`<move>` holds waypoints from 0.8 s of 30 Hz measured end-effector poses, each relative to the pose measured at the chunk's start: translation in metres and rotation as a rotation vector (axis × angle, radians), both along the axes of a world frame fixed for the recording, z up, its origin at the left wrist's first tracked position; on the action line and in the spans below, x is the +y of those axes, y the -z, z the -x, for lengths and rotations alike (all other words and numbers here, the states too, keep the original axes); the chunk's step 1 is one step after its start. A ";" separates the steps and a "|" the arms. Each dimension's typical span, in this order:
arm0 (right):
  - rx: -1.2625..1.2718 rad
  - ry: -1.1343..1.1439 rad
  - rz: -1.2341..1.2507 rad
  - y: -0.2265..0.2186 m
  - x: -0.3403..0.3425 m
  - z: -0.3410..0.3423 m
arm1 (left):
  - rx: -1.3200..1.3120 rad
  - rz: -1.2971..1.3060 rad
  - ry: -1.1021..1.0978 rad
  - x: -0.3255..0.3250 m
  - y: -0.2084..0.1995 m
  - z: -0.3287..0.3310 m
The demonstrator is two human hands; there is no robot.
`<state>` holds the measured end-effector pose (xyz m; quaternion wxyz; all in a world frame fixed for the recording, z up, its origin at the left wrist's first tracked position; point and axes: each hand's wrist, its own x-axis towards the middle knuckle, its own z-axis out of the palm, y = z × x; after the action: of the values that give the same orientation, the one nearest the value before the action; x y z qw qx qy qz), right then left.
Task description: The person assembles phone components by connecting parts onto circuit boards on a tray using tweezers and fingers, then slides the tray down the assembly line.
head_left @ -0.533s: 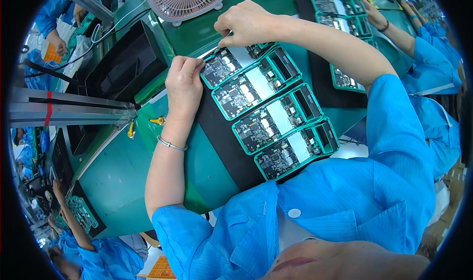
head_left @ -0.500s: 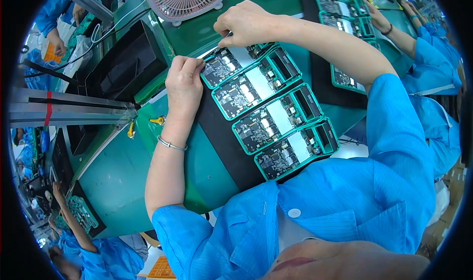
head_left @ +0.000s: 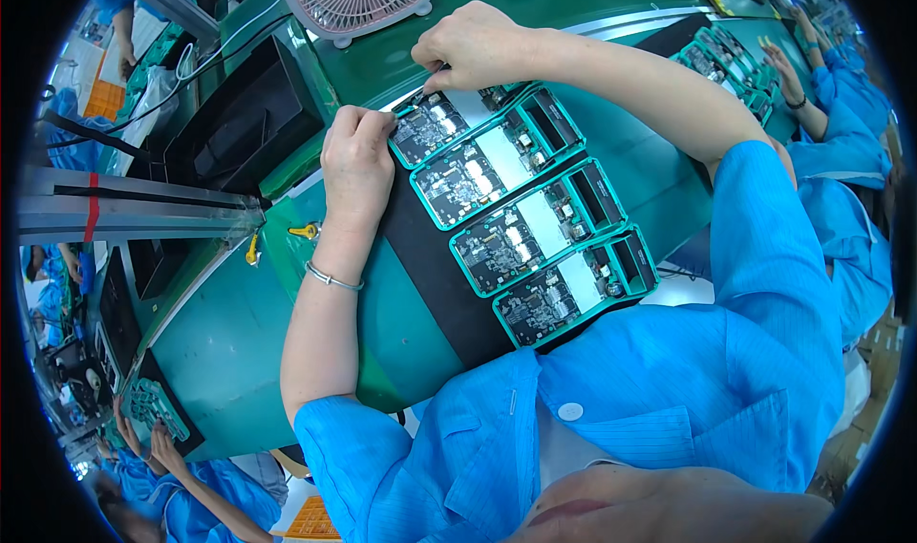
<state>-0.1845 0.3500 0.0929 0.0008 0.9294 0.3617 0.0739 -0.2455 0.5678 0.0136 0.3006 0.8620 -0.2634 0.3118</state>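
Head view: the left hand [head_left: 358,161] has its fingers drawn in at the left end of the farthest teal-rimmed housing [head_left: 430,132], the right hand [head_left: 473,48] curled at its far side; whether either pinches anything, I cannot tell. That housing heads a row of four along the black mat [head_left: 435,280], and the three nearer housings [head_left: 499,253] lie untouched. All four have boards exposed, so closing up seems not yet done; how much else is finished is unclear.
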 end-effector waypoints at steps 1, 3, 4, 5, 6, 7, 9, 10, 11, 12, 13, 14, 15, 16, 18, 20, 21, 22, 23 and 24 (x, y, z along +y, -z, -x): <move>0.001 0.002 -0.002 0.002 -0.001 -0.001 | 0.003 0.008 0.003 -0.001 0.001 -0.001; -0.027 -0.008 -0.022 0.006 -0.002 -0.003 | 0.005 0.016 0.009 -0.001 0.004 -0.003; -0.027 -0.007 -0.023 0.006 -0.002 -0.002 | 0.004 0.016 0.005 -0.001 0.005 -0.003; -0.034 -0.016 -0.010 0.006 -0.001 -0.002 | 0.003 0.016 0.001 0.000 0.006 -0.003; -0.040 -0.025 0.002 0.006 0.000 -0.002 | 0.004 0.016 0.002 -0.001 0.006 -0.004; -0.040 -0.023 0.002 0.006 -0.001 -0.002 | 0.003 0.021 0.002 -0.002 0.005 -0.004; -0.064 -0.032 -0.008 0.007 -0.003 -0.003 | 0.002 0.025 0.004 -0.003 0.004 -0.005; -0.064 -0.032 -0.009 0.006 -0.003 -0.003 | 0.003 0.027 0.006 -0.003 0.004 -0.005; -0.060 -0.032 -0.003 0.006 -0.002 -0.004 | 0.005 0.028 0.009 -0.003 0.004 -0.006; -0.057 -0.032 0.004 0.006 -0.002 -0.004 | 0.004 0.027 0.009 -0.003 0.004 -0.006; -0.058 -0.033 0.003 0.005 -0.002 -0.003 | 0.002 0.021 0.010 -0.003 0.003 -0.006; -0.055 -0.029 0.005 0.004 -0.002 -0.003 | -0.001 0.016 0.012 -0.003 0.003 -0.005; -0.054 -0.026 0.006 0.002 -0.002 -0.002 | -0.004 0.016 0.012 -0.003 0.002 -0.005; -0.049 -0.028 0.004 0.003 -0.002 -0.002 | 0.004 0.014 0.010 -0.003 0.003 -0.006; -0.009 -0.006 0.014 0.003 0.000 -0.003 | 0.015 0.010 0.007 -0.002 0.005 -0.007; -0.005 -0.001 0.013 0.001 0.000 -0.002 | 0.008 0.010 0.012 -0.002 0.005 -0.006; 0.001 0.005 0.011 0.001 0.000 -0.001 | 0.009 0.010 0.011 -0.002 0.005 -0.006; 0.000 0.004 0.011 0.001 0.000 -0.001 | -0.001 0.001 0.013 -0.002 0.004 -0.006; 0.004 0.008 0.011 0.000 0.000 -0.001 | -0.010 -0.008 0.015 -0.001 0.004 -0.006; 0.008 0.013 0.011 0.000 0.001 -0.002 | -0.009 -0.008 0.014 -0.001 0.004 -0.006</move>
<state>-0.1827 0.3506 0.0926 0.0052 0.9320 0.3559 0.0681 -0.2397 0.5666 0.0095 0.2979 0.8599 -0.2721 0.3126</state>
